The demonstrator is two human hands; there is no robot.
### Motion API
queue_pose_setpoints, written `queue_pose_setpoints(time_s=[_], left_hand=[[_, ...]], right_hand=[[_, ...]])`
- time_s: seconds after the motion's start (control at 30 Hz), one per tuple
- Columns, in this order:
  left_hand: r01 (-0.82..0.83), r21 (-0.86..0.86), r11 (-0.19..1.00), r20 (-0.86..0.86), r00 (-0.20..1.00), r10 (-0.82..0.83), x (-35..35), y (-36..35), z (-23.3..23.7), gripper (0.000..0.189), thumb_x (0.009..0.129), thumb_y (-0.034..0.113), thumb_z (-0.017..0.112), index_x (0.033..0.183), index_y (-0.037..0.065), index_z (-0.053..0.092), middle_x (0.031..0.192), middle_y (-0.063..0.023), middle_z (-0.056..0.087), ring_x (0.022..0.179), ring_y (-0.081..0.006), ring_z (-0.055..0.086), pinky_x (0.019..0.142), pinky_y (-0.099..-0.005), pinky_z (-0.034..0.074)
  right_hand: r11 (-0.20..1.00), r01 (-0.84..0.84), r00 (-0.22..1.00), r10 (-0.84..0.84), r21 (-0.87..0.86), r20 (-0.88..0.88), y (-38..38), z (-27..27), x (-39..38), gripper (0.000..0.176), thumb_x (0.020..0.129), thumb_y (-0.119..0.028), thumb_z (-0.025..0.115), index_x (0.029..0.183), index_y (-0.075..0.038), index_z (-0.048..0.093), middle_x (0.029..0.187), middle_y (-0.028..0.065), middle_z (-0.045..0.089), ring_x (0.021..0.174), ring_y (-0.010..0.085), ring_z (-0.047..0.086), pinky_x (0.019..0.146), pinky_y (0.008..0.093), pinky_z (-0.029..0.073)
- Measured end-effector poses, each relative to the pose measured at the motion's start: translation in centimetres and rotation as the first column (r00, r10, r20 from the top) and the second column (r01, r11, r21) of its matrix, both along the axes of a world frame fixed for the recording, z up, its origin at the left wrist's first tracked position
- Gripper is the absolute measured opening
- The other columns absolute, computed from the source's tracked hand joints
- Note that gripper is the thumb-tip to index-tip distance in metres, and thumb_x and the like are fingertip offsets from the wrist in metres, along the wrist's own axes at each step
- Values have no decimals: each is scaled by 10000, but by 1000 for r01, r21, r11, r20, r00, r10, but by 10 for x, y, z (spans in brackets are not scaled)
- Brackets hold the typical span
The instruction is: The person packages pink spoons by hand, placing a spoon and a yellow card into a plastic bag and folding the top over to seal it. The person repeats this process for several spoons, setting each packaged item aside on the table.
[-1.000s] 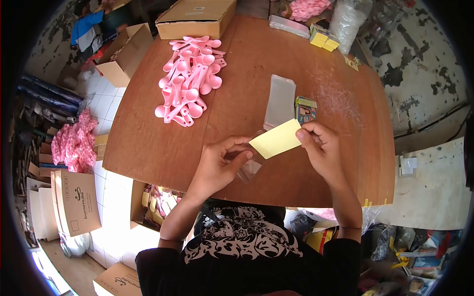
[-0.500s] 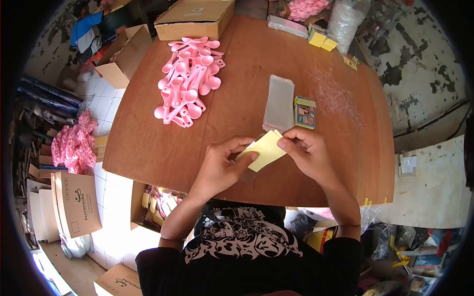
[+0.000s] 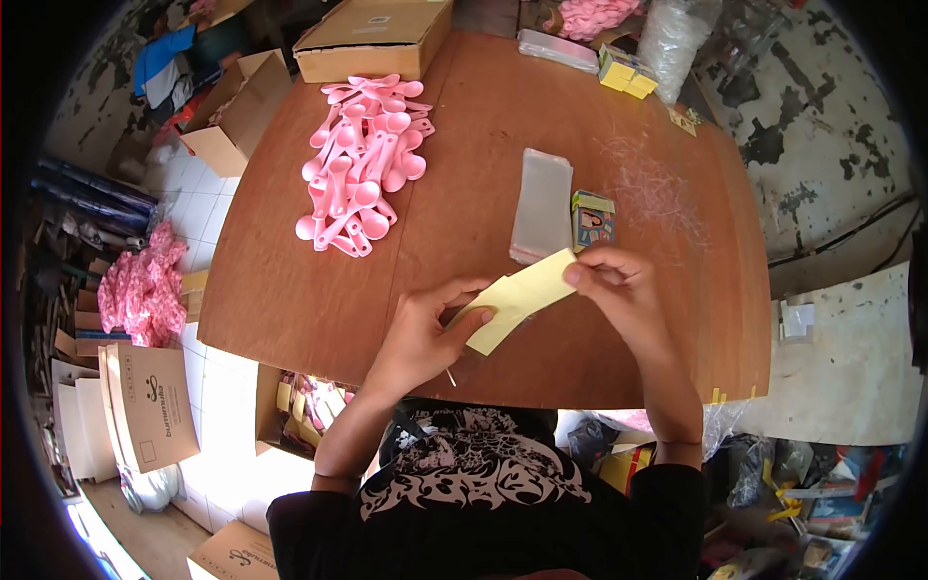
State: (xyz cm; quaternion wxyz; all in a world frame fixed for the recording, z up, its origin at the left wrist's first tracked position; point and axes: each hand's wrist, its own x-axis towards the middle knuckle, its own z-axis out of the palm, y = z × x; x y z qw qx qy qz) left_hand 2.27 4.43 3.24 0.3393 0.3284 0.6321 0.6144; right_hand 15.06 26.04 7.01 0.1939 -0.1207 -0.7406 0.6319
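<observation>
Pale yellow paper slips (image 3: 512, 304) are stretched between my two hands above the table's near side, one partly overlapping another. My left hand (image 3: 435, 329) pinches their lower left end, thumb on top. At the upper right end, my right hand (image 3: 614, 280) grips a slip between thumb and fingers. A thin light strip pokes out below my left hand. Just beyond the slips lies a stack of clear plastic sleeves (image 3: 541, 205). Beside it is a small printed box (image 3: 593, 222) with a picture on it.
Pink plastic spoons (image 3: 362, 159) are heaped at the table's left, before a cardboard box (image 3: 372, 43). Clear thin scraps (image 3: 657, 188) lie to the right. Yellow small boxes (image 3: 626, 72) stand at the back. Another person (image 3: 166, 66) is at the far left.
My right hand has drawn one slip up and to the right, so the overlapping yellow slips now span a longer length. My left hand stays in about the same place.
</observation>
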Motion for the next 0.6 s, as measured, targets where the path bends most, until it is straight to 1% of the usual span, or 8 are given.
queue_pose_setpoints(time_s=[0.1,0.13,0.17,0.2,0.27,0.37,0.47,0.6], left_hand=[[-66,64,996,-52,996,69,-5,-4,-11,319,916,-30,639,1228,-67,588,1049,-132,719,939,-114,665,820,-251,541],[-94,81,992,-22,995,96,-7,-5,-11,319,919,-29,637,1230,-74,582,1049,-134,719,935,-114,667,817,-249,542],[-123,97,988,8,992,123,-8,-6,-11,319,922,-27,636,1231,-80,576,1049,-136,718,931,-115,668,815,-247,542],[-127,100,987,10,992,127,-10,-7,-10,319,922,-27,636,1231,-80,576,1049,-136,718,931,-115,668,815,-247,542],[-159,124,979,63,986,152,-12,-8,-8,323,925,-22,637,1233,-89,563,1055,-139,716,934,-119,670,815,-243,543],[-148,166,975,102,986,132,-14,-5,-9,319,928,-18,635,1230,-88,561,1058,-141,714,943,-124,671,815,-240,543],[-127,161,979,108,988,111,-13,-3,-10,297,942,-13,613,1228,-81,571,1085,-146,711,989,-128,663,851,-259,542],[-155,154,976,122,983,137,-10,-4,-5,305,941,-14,614,1236,-75,562,1092,-141,709,986,-126,662,846,-259,542]], right_hand=[[942,244,969,-227,229,-98,33,-5,10,81,866,-20,731,939,9,714,863,63,669,773,94,629,632,232,492],[750,339,940,-248,568,-234,41,-4,12,116,834,4,737,947,-12,719,868,69,665,761,132,641,644,250,507],[432,421,907,-209,798,-366,47,-2,14,167,801,28,742,956,-32,724,873,74,660,749,170,653,655,268,522],[432,418,908,-204,799,-365,55,-6,20,167,801,28,742,956,-32,724,873,74,660,749,170,653,655,268,522],[118,317,946,-115,941,-305,64,-22,31,260,749,53,726,979,-66,728,926,81,649,787,242,650,662,318,543],[-8,189,972,-142,982,-188,65,-29,37,292,743,34,715,1017,-69,721,987,70,651,846,249,644,671,341,546],[100,58,969,-246,993,-32,68,-30,31,308,768,-7,710,1071,-62,711,1054,96,652,899,271,639,732,345,543],[311,183,980,-135,933,-147,43,-5,17,280,794,-36,710,1073,-50,717,1102,114,654,949,292,641,814,353,536]])
